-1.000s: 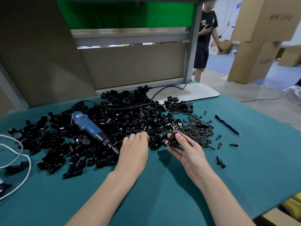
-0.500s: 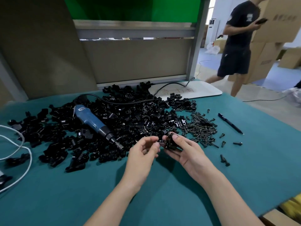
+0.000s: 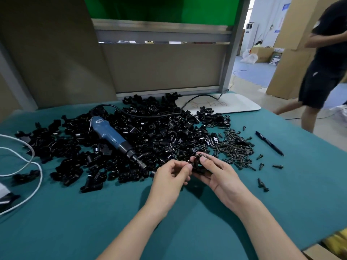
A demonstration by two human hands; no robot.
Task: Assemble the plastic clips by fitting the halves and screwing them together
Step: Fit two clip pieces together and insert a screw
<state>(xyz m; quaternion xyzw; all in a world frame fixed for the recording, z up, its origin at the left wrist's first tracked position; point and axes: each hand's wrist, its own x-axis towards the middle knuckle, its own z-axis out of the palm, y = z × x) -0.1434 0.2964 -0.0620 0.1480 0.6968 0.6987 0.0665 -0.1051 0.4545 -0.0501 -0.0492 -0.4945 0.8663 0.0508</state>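
A black plastic clip (image 3: 197, 163) sits between both hands above the green table (image 3: 93, 212). My right hand (image 3: 216, 173) grips it from below and the side, thumb on top. My left hand (image 3: 172, 173) pinches a small dark piece against the clip's left side; I cannot tell whether it is a screw or a clip half. A big heap of black clip halves (image 3: 154, 136) lies just beyond the hands. A pile of dark screws (image 3: 234, 147) lies to the right of the heap. A blue electric screwdriver (image 3: 112, 136) rests on the heap, tip pointing towards my left hand.
A black pen (image 3: 269, 143) and loose screws (image 3: 262, 182) lie on the right of the table. A white cord (image 3: 35, 166) loops at the left edge. A white board (image 3: 234, 106) lies at the back. A person (image 3: 323, 62) walks past on the right by cardboard boxes.
My left hand left the heap and came to the clip held by my right hand, now pinching a small piece against it. The person in the background walked to the right.
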